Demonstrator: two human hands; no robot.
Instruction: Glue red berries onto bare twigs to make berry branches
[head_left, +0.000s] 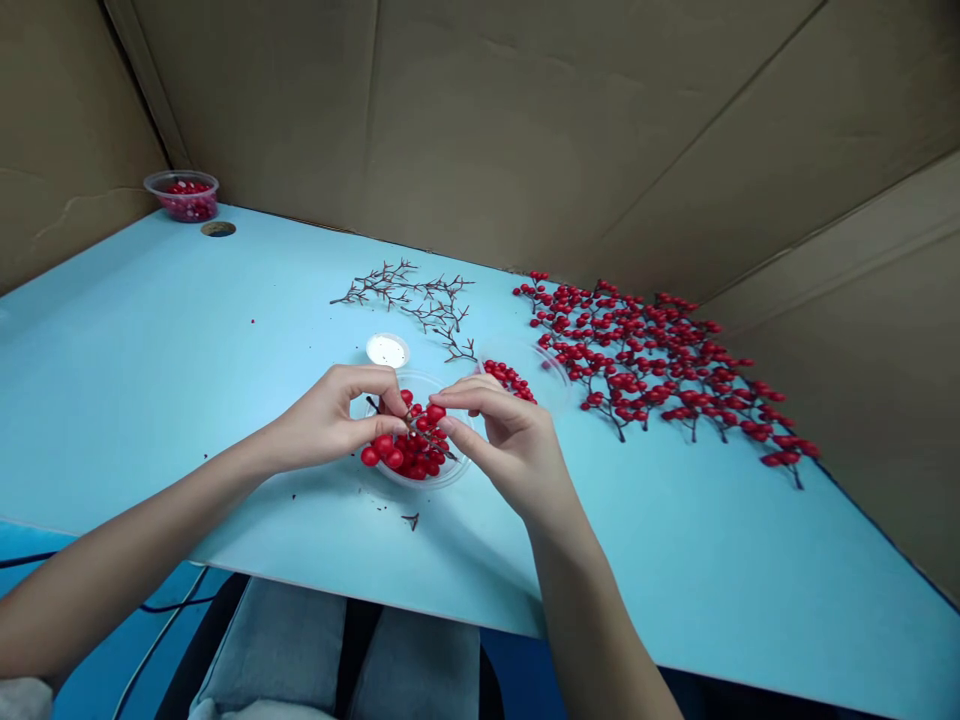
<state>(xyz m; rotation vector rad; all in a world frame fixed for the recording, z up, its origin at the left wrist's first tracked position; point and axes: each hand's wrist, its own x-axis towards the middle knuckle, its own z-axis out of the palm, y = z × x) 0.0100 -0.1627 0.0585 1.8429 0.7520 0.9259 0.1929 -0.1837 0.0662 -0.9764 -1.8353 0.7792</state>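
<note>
My left hand (341, 415) is closed on a dark berry branch (431, 438), pinched between thumb and forefinger above a clear round bowl (442, 480). Red berries (382, 448) hang from the branch at its left side, and more lie in the bowl beneath. At the branch's upper right, my right hand (510, 430) pinches a single red berry (436, 412) between thumb and fingertips. Both hands are close together over the bowl, whose far part they partly cover.
Behind my right hand sits another clear container with berries (510, 380). Berry branches (637, 350) spread at the right, bare twigs (405, 290) lie farther back, and a small white dish (388, 350) stands near my left hand. A berry tub (187, 197) is at the far left corner.
</note>
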